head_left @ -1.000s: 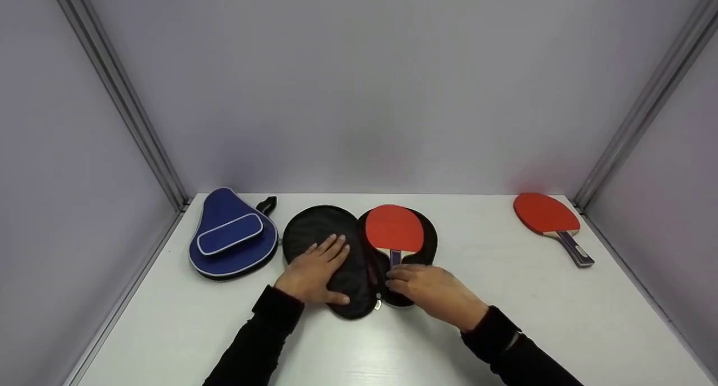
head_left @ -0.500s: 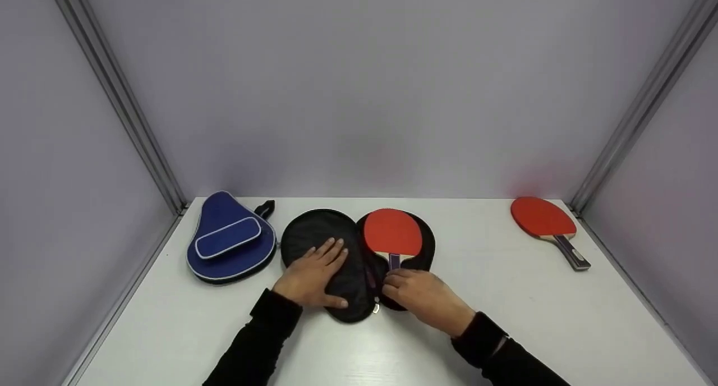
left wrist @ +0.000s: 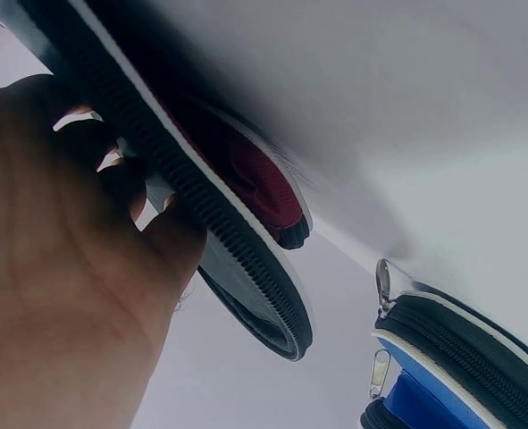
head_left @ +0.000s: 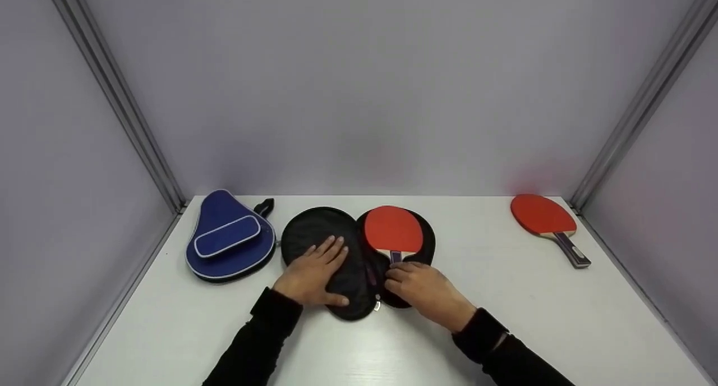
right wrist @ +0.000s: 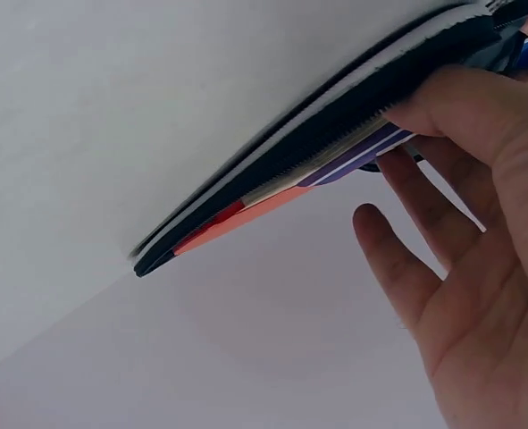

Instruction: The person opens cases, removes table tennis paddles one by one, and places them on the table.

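Observation:
A black zip case lies spread apart on the white table, its two halves side by side. On the left half rests my left hand, palm down with fingers spread. A red table tennis paddle lies in the right half, handle toward me. My right hand holds that handle between thumb and fingertips, hiding its lower end. In the right wrist view, the purple-striped handle shows behind the zipper edge, with some fingers stretched away from it. The left wrist view shows maroon lining by the zipper.
A blue paddle case with white piping and a front pocket lies at the left. Another red paddle lies at the far right, handle toward the near right. Grey walls close off the back and both sides.
The right hand has shifted very slightly at the paddle's handle. The left hand stays on the case, and the paddle and cases lie as before; the head view tilts a little.

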`<control>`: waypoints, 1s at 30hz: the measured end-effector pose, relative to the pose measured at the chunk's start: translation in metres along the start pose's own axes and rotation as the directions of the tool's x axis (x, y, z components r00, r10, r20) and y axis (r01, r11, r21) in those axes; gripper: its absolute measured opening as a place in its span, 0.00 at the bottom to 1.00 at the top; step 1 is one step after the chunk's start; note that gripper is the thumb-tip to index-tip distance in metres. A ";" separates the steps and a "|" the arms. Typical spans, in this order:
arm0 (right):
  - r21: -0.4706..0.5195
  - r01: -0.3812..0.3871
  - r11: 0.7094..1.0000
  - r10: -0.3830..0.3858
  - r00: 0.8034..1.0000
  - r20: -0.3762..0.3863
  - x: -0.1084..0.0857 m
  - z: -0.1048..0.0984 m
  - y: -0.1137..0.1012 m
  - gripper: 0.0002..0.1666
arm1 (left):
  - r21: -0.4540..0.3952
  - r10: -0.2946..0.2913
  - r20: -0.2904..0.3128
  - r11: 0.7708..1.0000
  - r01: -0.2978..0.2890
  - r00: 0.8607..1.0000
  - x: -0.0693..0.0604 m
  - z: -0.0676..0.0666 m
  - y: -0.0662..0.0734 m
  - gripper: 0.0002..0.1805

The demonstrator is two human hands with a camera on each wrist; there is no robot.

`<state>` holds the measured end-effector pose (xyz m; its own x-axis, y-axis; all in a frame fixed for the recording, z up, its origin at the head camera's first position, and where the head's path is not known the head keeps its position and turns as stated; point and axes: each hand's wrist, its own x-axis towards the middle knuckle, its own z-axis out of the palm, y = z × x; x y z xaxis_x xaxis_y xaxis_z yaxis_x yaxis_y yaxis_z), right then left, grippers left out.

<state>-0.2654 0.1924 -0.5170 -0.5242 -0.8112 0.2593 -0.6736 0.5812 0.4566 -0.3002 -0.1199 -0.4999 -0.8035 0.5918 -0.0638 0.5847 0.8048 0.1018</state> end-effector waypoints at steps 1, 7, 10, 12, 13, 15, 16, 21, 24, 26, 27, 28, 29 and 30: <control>-0.003 0.005 1.000 -0.005 1.000 -0.005 0.000 0.001 0.000 0.18 | -0.002 0.001 0.001 1.000 -0.001 1.000 -0.001 0.000 0.000 0.63; 0.013 0.021 1.000 -0.021 0.999 -0.048 -0.001 -0.002 0.008 0.17 | -0.004 0.005 -0.002 1.000 -0.005 1.000 -0.001 -0.001 0.000 0.63; 0.020 0.008 1.000 -0.006 0.996 -0.091 0.000 -0.007 0.014 0.17 | -0.006 0.008 -0.012 1.000 -0.008 1.000 0.000 0.000 -0.001 0.63; 0.024 -0.014 1.000 0.017 0.991 -0.130 0.000 -0.011 0.019 0.17 | -0.002 0.011 -0.015 1.000 -0.011 1.000 0.001 0.000 -0.001 0.63; 0.025 -0.028 0.999 0.031 0.988 -0.149 0.000 -0.013 0.021 0.17 | 0.000 0.012 -0.014 1.000 -0.012 1.000 0.001 0.000 -0.001 0.63; 0.039 -0.062 0.997 0.068 0.979 -0.194 -0.002 -0.018 0.026 0.19 | 0.004 0.015 -0.014 1.000 -0.015 1.000 0.001 0.001 -0.001 0.63; 0.046 -0.082 0.996 0.090 0.972 -0.217 -0.003 -0.020 0.028 0.20 | 0.007 0.016 -0.014 1.000 -0.016 1.000 0.002 0.002 -0.001 0.63; 0.100 -0.229 0.968 0.250 0.906 -0.342 -0.013 -0.033 0.046 0.25 | 0.006 0.022 -0.022 1.000 -0.022 1.000 0.003 0.003 -0.002 0.63; 0.153 -0.328 0.932 0.361 0.844 -0.397 -0.018 -0.042 0.062 0.23 | 0.008 0.027 -0.029 1.000 -0.027 0.999 0.003 0.003 -0.004 0.63; 0.191 -0.385 0.903 0.430 0.804 -0.411 -0.023 -0.048 0.073 0.20 | 0.005 0.029 -0.033 1.000 -0.029 0.999 0.003 0.002 -0.006 0.63; 0.211 -0.407 0.889 0.459 0.787 -0.412 -0.026 -0.051 0.079 0.20 | 0.001 0.031 -0.034 1.000 -0.031 0.999 0.003 0.003 -0.006 0.63; 0.231 -0.430 0.873 0.488 0.771 -0.408 -0.030 -0.055 0.084 0.20 | -0.006 0.029 -0.028 1.000 -0.029 0.999 0.003 0.004 -0.007 0.63; 0.253 -0.448 0.857 0.515 0.757 -0.403 -0.033 -0.059 0.089 0.20 | -0.014 0.029 -0.023 0.999 -0.029 0.999 0.003 0.004 -0.007 0.63; 0.272 -0.466 0.842 0.540 0.743 -0.396 -0.037 -0.062 0.094 0.20 | -0.022 0.028 -0.015 0.999 -0.028 1.000 0.003 0.005 -0.007 0.63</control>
<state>-0.2771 0.2732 -0.4303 -0.5465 -0.3144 0.7762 -0.4645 0.8850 0.0315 -0.3059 -0.1237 -0.5056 -0.7886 0.6132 -0.0461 0.6044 0.7867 0.1256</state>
